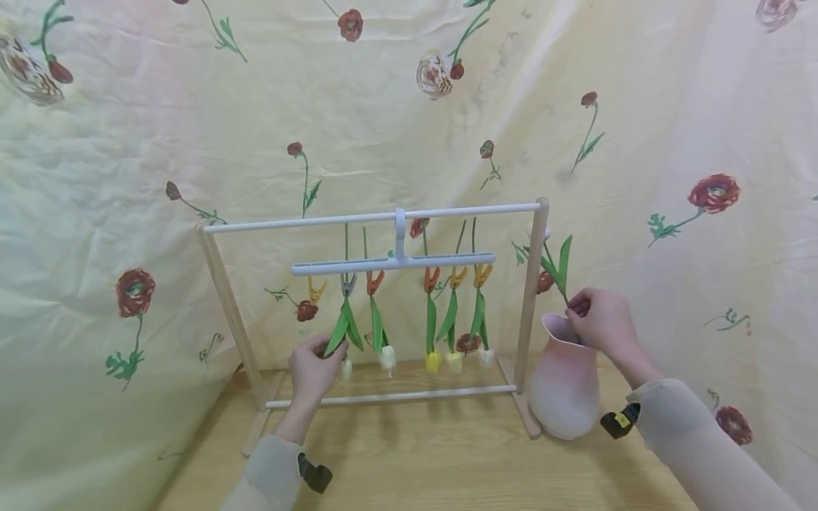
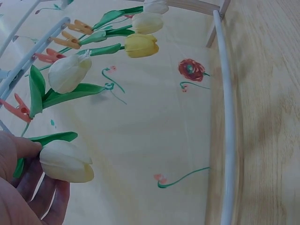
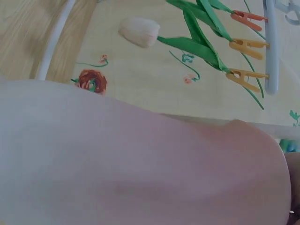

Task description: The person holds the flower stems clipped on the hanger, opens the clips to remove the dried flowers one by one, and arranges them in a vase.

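Observation:
My left hand point(image 1: 315, 369) pinches the stem and leaves of a white tulip point(image 2: 68, 161), just above its downward-hanging head. A grey clothespin point(image 1: 348, 285) grips that tulip's stem higher up, on a pale blue hanger point(image 1: 393, 263). At the right, my right hand point(image 1: 602, 321) holds a leafy flower stem point(image 1: 562, 266) between thumb and fingers, leaves pointing up, right over the mouth of a pink-and-white vase point(image 1: 565, 387). No clear flower head shows on that stem. In the right wrist view the vase point(image 3: 140, 164) fills the lower part, with only a bit of hand point(image 3: 294, 180) at the edge.
The hanger hooks over the top bar point(image 1: 307, 223) of a wood-and-white rack. Several more tulips, white and a yellow one point(image 1: 432, 361), hang head down from red and orange clothespins. One yellow clothespin point(image 1: 316, 291) holds nothing. A flowered cloth point(image 1: 383, 106) stands behind the wooden table point(image 1: 409, 461).

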The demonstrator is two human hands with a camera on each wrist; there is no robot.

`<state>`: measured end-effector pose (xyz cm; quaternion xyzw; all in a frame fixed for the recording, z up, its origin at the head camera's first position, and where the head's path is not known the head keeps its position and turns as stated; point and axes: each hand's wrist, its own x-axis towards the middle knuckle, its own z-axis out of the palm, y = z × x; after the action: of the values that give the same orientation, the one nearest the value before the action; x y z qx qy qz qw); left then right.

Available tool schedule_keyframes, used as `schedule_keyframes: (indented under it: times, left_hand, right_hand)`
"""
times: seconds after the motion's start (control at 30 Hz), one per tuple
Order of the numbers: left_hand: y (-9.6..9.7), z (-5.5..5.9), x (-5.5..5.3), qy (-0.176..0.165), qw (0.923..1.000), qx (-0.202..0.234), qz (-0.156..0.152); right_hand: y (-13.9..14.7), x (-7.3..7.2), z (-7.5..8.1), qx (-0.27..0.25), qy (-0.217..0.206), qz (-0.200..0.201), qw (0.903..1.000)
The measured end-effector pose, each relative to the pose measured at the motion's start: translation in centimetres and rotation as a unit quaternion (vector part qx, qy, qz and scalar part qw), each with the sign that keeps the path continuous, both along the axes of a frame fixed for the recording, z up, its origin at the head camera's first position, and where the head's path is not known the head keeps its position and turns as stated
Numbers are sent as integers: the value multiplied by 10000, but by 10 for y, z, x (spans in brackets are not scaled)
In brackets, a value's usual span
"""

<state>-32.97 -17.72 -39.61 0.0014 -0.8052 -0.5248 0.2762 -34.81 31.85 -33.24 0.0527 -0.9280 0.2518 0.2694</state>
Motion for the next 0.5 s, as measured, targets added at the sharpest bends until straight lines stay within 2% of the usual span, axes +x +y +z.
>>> schedule_keyframes:
  times: [0.17, 0.33, 0.5]
  left_hand:
    - [0, -1, 1, 10, 10000, -44, 7]
    - [0, -1, 1, -19, 10000, -55, 50]
    - [0, 0, 0, -45, 10000, -54, 29]
  right_hand:
    - [-2, 3, -1, 92, -176, 67, 9998]
    - [-4, 6, 1, 181, -106, 57, 9998]
    - [-3, 8, 8, 3, -361, 53, 9993]
